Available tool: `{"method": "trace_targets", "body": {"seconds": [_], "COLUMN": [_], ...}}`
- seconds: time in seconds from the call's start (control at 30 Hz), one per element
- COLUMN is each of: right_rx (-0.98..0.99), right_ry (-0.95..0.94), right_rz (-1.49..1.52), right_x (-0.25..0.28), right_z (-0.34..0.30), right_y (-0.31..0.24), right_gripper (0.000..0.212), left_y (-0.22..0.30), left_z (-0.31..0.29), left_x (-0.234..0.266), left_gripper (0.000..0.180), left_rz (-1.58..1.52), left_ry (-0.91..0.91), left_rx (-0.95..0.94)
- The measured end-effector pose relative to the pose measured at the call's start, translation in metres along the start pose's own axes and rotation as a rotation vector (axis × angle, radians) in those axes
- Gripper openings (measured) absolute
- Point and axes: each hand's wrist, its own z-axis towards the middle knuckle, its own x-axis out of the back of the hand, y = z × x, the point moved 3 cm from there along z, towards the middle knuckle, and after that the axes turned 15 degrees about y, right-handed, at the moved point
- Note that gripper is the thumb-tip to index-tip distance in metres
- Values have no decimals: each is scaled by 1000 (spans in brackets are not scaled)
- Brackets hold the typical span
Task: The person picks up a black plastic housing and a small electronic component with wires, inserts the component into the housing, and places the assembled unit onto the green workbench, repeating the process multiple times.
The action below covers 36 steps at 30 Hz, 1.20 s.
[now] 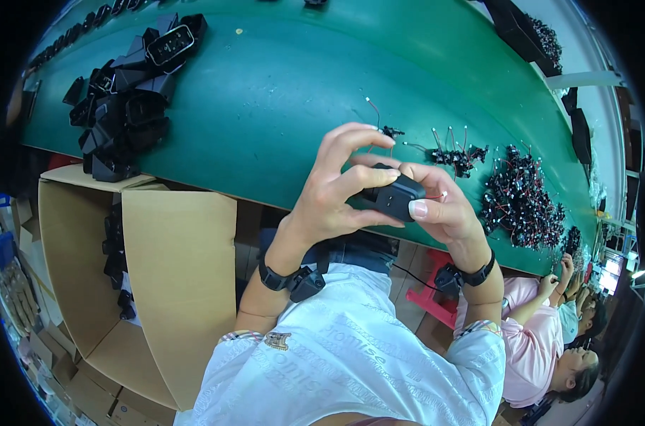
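Note:
My left hand [336,186] and my right hand [443,209] together grip a small black plastic housing [399,199] above the near edge of the green table. My left thumb and fingers close on its left side. The right thumb presses its right front corner, with the other fingers behind it. A thin red wire with a white connector [436,196] sticks out beside the right thumb; where it joins is hidden. Just beyond my hands lies a small black part with a wire [391,133]. Right of that is a small cluster of similar wired parts [458,157].
A large heap of wired parts [521,199] lies at the table's right. Several black housings [127,106] are piled at the left. An opened cardboard box [180,284] holding black pieces stands below them. Co-workers [528,355] sit at the right, near a red stool [430,295].

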Motion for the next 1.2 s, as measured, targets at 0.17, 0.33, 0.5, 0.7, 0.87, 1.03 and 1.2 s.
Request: {"method": "trace_targets", "body": {"seconds": [0.17,0.33,0.5,0.7,0.87,1.03,1.2], "right_rx": [859,1104,983,956,920,1075,983], "right_ry": [190,413,506,455,347,388,225], "right_rz": [-945,-1626,-1741,-1832,-1878,-1806,-1489], "right_x": [0,48,72,71,75,77,45], "right_z": [52,168,232,258,259,236,148], "right_y": [-64,-123,-129,-130,-131,-134,-114], "right_gripper": [33,40,42,36,37,38,38], "left_y": [-10,-33,-30,-33,-33,-35,-29], "left_z": [-3,-17,-19,-20,-18,-19,-17], "left_x": [4,9,5,6,3,0,8], "left_gripper": [53,31,27,23,23,20,20], "left_rz": [221,461,468,474,470,476,455], "left_ry": [137,149,123,127,127,122,155], "left_rx": [213,383,357,349,347,319,345]}}
